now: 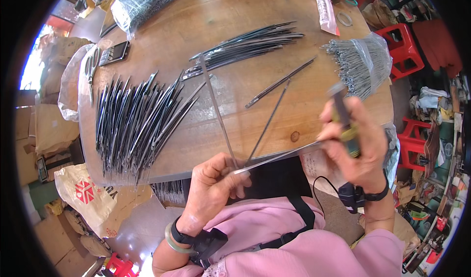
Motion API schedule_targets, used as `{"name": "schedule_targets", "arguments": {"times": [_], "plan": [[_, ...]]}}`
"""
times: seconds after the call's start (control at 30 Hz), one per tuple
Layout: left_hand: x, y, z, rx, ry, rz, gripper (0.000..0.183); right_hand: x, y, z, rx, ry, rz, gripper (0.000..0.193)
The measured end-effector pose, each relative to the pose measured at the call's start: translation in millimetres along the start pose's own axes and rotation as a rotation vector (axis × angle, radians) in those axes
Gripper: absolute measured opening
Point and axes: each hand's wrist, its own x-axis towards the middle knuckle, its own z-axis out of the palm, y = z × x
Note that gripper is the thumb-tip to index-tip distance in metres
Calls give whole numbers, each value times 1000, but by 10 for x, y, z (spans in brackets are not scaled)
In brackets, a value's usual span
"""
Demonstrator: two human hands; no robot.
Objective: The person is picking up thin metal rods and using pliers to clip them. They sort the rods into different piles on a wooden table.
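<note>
I judge strip handling in hand: my left hand (216, 181) pinches thin strips (218, 107); right hand (365, 147) curls around a blurred tool (350, 134). Next calls for steady pinching.

A hand could pass over the tabletop (309, 102) between the loose dark rod (280, 82) and the wire bundle (358, 63). Leftward, the held strips (216, 102) and dark heap (137, 124) stand in the way.
</note>
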Motion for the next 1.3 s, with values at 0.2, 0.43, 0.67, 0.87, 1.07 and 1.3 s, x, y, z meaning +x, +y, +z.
{"name": "schedule_targets", "arguments": {"times": [0.2, 0.43, 0.67, 0.87, 1.07, 1.3], "plan": [[-35, 0, 14, -89, -36, -43, 4, -25, 88, -222, 48, -48, 72, 24], [-8, -62, 29, -53, -105, -73, 5, 128, 24, 176, -209, -200, -115, 26], [-16, -11, 33, 56, -140, -111, 9, 137, 104, 395, -219, -258, -234, 17], [89, 34, -141, -74, -277, 115, 39, 125, 8, 361, -255, -251, -233, 15], [90, 51, 221, -314, -278, -239, 22, 66, -43, 511, -224, -223, -283, 16], [101, -19, 300, -266, -118, -248, 10, 58, 11, 576, -216, -268, -258, 10]]}}
